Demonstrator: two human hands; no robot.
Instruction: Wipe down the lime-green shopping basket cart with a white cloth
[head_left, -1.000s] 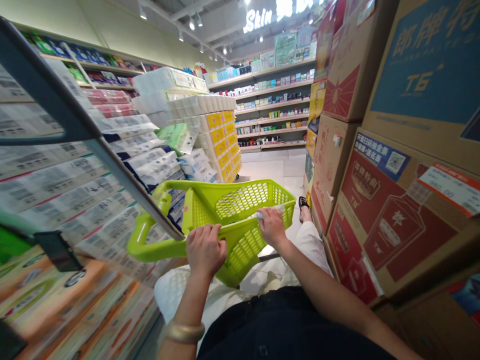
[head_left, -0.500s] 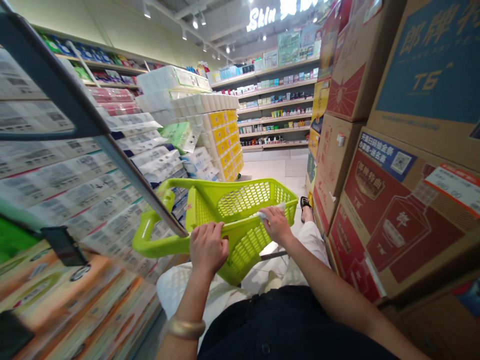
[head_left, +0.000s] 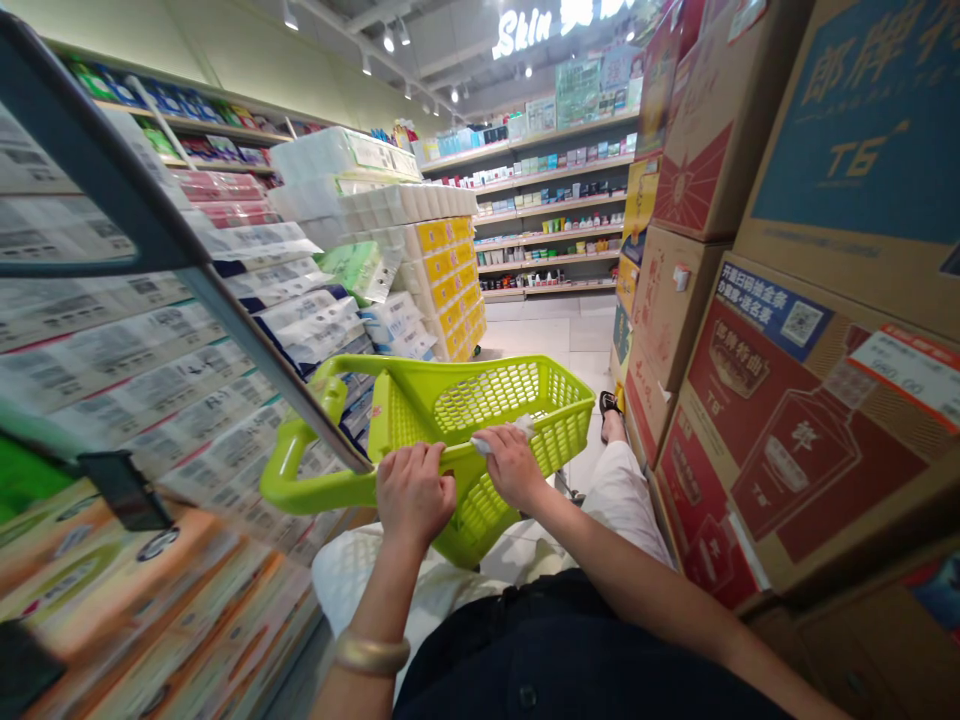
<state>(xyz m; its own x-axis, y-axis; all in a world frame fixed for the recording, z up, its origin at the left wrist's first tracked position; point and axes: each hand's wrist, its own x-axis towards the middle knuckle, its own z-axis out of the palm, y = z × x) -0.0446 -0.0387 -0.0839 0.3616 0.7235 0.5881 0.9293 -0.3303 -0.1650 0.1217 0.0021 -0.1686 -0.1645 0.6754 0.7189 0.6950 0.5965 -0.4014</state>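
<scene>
A bright green plastic shopping cart (head_left: 480, 385) with holes in its walls stands sideways in front of me. My left hand (head_left: 415, 492) is closed over the cart's near rim, close to its handle end. Further along the same rim, my right hand (head_left: 512, 465) presses a crumpled white cloth or tissue (head_left: 484, 443) against the plastic; its fingers hide much of it. A slanting metal pole (head_left: 277, 370) comes down to the cart just left of my left hand and holds a dark frame at its upper end.
Stacked cartons (head_left: 810, 420) rise close on my right. Piled paper packs (head_left: 292, 290) line the left, with orange packs (head_left: 150, 570) below. Shelves of small goods (head_left: 555, 215) stand at the back, beyond a pale tiled floor (head_left: 585, 335).
My right hand has slid left along the cart's near rim with the white cloth or tissue, nearer to my left hand. My left hand keeps its grip on the rim.
</scene>
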